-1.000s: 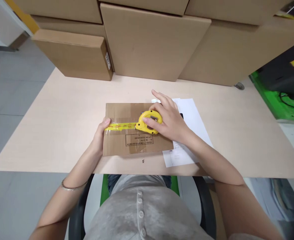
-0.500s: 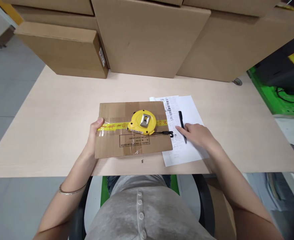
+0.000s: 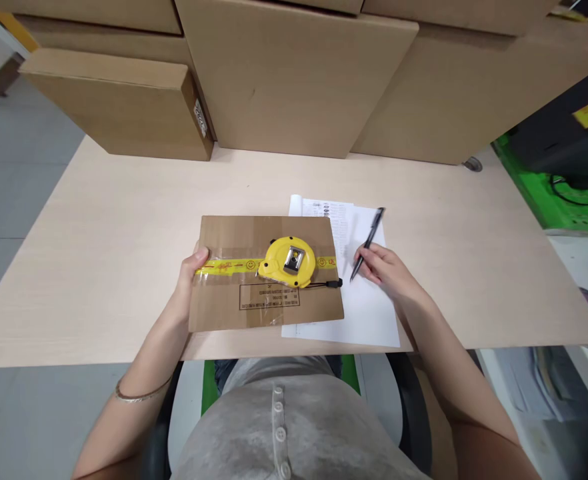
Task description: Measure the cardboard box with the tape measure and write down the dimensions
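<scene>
My left hand (image 3: 190, 273) grips the left edge of a flat cardboard box (image 3: 229, 237), its thumb on top by the yellow printed tape. On the box lies a yellow tape measure (image 3: 280, 259) with a silver belt clip and a black wrist cord (image 3: 324, 285) trailing right. My right hand (image 3: 381, 267) pinches a black pen (image 3: 373, 230), tip pointing down and left over white paper (image 3: 367, 310). The box covers part of the printed sheet (image 3: 341, 223) and the paper; the fingers of my left hand under the box are hidden.
Large cardboard boxes (image 3: 294, 80) stand along the back of the table (image 3: 124, 220), with a smaller box (image 3: 119, 107) at the back left. A green surface with a dark device (image 3: 564, 147) and cables is to the right. The table's front edge runs close to my body.
My right hand has picked the pen up off the paper and now holds it in a writing grip. The paper has shifted left, further under the box. My left hand stays on the box.
</scene>
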### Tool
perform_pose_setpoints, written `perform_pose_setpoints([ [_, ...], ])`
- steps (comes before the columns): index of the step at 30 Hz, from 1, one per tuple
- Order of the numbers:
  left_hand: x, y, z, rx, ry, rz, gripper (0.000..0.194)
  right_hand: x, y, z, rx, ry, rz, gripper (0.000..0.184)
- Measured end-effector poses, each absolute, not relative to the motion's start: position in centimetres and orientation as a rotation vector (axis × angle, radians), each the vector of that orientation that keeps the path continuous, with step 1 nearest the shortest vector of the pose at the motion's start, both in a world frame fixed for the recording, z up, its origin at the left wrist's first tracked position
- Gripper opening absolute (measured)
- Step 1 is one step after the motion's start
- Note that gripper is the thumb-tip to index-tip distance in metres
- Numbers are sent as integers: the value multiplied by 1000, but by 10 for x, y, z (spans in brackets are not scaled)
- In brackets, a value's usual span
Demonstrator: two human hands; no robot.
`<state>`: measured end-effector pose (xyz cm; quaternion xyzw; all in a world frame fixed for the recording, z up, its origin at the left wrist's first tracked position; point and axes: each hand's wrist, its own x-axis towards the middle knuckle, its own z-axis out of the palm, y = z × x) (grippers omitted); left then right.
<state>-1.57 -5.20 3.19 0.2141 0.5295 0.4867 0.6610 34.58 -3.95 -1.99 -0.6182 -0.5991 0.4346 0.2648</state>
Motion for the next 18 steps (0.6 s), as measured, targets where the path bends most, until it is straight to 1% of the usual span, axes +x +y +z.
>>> perform_pose_setpoints([
  [4,-19,-54,30,429,1183,1065,53,350,-31,-37,-1523,-1455,1162,62],
  [8,-23,-55,26,389,1193,1019,46,341,-26,-40,-1479,-1406,1183,58],
  [12,-23,-56,26,377,1208,1017,50,335,-19,-32,-1480,-1437,1208,53],
  [16,-23,-58,27,351,1240,967,46,332,-11,-28,-1485,-1476,1225,53],
  [18,-24,-58,27,349,1250,960,48,330,-9,-28,-1480,-1493,1224,54],
])
